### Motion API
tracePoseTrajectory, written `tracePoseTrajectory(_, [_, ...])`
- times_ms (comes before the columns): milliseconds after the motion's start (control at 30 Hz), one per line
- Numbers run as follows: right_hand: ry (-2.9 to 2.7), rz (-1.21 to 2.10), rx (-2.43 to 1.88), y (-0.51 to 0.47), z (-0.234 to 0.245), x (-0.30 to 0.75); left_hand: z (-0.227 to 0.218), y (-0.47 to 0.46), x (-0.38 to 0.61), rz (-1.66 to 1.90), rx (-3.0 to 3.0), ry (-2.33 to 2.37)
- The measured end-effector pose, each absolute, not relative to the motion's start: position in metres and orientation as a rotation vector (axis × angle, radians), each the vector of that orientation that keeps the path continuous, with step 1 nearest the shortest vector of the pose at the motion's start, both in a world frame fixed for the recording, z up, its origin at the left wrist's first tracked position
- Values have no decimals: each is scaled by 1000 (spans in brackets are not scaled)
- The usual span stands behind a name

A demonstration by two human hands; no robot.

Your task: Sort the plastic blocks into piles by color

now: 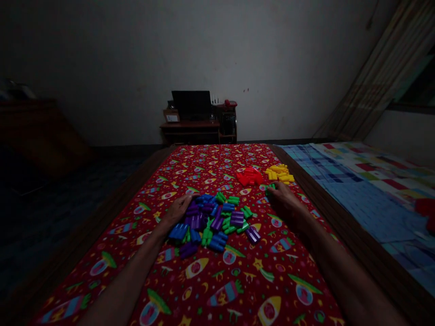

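Green block (271, 186) sits in right grip (283, 199) (fingertips)

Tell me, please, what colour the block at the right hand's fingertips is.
Green: the block by the right hand shows in the head view.

Right hand (283, 199) covers most of a green block (271, 186); grip unclear. Red object (426, 213) at 3 o'clock cut by edge.

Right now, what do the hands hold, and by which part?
The right hand seems to pinch a small green plastic block by its near end; the dim light leaves this unsure. The left hand only rests on the pile of mixed plastic blocks.
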State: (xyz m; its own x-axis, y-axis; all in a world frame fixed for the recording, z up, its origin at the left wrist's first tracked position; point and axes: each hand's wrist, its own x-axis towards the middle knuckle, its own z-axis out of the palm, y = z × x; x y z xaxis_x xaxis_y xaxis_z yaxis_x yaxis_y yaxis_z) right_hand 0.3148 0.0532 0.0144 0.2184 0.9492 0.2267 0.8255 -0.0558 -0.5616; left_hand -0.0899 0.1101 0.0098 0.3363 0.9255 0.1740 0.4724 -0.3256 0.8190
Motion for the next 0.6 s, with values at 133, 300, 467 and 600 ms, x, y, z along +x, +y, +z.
tracePoseTrajectory(133, [-1593, 341, -2035, 42, 19, 359, 11, 108, -90, 837, 1983, 1234])
tracePoseTrajectory(300, [-1645, 64, -2409, 27, 39, 379, 15, 105, -88, 841, 2018, 1243])
tracePoseTrajectory(467, [-1679, -243, -2322, 24, 63, 331, 15, 103, -87, 851, 2016, 1251])
tracePoseTrajectory(600, [-2014, 11, -1768, 32, 54, 252, 12, 106, -88, 844, 2033, 1252])
